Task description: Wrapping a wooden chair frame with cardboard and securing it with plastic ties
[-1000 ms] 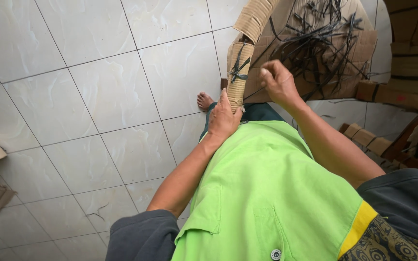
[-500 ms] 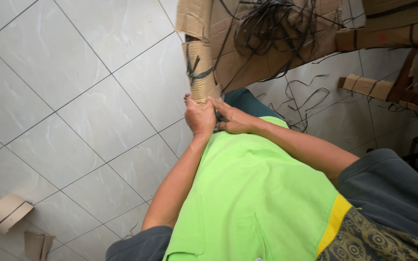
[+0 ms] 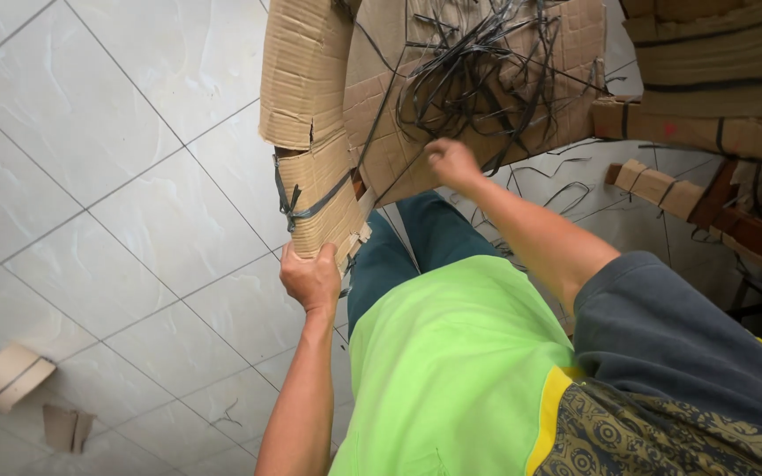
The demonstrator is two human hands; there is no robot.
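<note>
The left hand [image 3: 311, 280] is clamped on the near end of a strapped cardboard bundle [image 3: 319, 189]. The right hand [image 3: 451, 162] reaches the far strap pile [image 3: 487, 62]; its fingers are hidden, so I cannot tell its grip.

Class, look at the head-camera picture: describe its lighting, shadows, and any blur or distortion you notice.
Head view: soft, even daylight; only faint shadow beside the cardboard bundle held by the left hand; mild sheen on the floor tiles; right hand slightly motion-blurred; tile lines tilt from the wide lens.
</note>
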